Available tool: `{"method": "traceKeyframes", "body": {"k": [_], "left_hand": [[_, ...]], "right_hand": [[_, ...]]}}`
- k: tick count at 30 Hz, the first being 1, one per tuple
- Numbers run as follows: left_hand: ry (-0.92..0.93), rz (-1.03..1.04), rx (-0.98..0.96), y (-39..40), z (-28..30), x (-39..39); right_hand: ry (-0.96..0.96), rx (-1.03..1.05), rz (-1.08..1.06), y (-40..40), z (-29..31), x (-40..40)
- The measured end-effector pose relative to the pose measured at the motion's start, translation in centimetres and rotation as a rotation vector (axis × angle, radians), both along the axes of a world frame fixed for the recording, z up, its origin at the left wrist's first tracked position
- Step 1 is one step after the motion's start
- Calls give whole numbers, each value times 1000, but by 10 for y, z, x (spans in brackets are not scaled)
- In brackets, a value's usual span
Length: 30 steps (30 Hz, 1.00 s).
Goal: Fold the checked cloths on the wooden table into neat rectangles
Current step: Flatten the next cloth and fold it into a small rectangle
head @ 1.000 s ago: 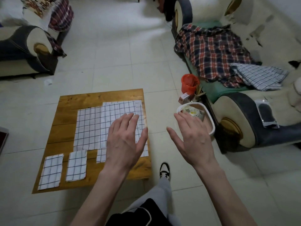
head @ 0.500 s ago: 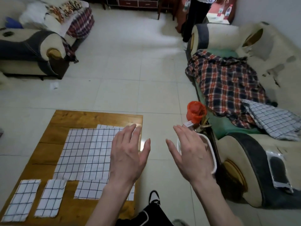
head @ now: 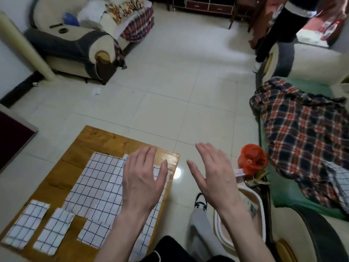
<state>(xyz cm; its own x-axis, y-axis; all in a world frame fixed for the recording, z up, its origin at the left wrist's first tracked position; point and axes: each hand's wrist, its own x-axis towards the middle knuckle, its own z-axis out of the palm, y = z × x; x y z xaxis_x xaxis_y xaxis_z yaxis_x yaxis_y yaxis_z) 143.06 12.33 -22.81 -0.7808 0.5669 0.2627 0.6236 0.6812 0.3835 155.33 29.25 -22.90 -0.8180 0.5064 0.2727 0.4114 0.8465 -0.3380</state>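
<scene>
Since a moment ago my view has tipped up toward the room, so the wooden table (head: 105,140) sits lower left. Both my left hand (head: 142,178) and right hand (head: 215,173) hover flat with fingers straight, holding nothing. Two folded cloths (head: 26,224) lie at the table's near left edge; the large checked cloth (head: 98,182) is spread beside them, under my left hand. I judge I should pinch its near corners, lift evenly and match the grid lines before creasing.
</scene>
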Motion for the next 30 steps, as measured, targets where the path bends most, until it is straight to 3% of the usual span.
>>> {"method": "traceKeyframes", "body": {"k": [15,30], "left_hand": [[-15,454,-52,126,15,-77],[9,707,-71,216,8,-164]], "right_hand": [[89,-19,477,158,13,-170],[126,123,776,255,16,-326]]}}
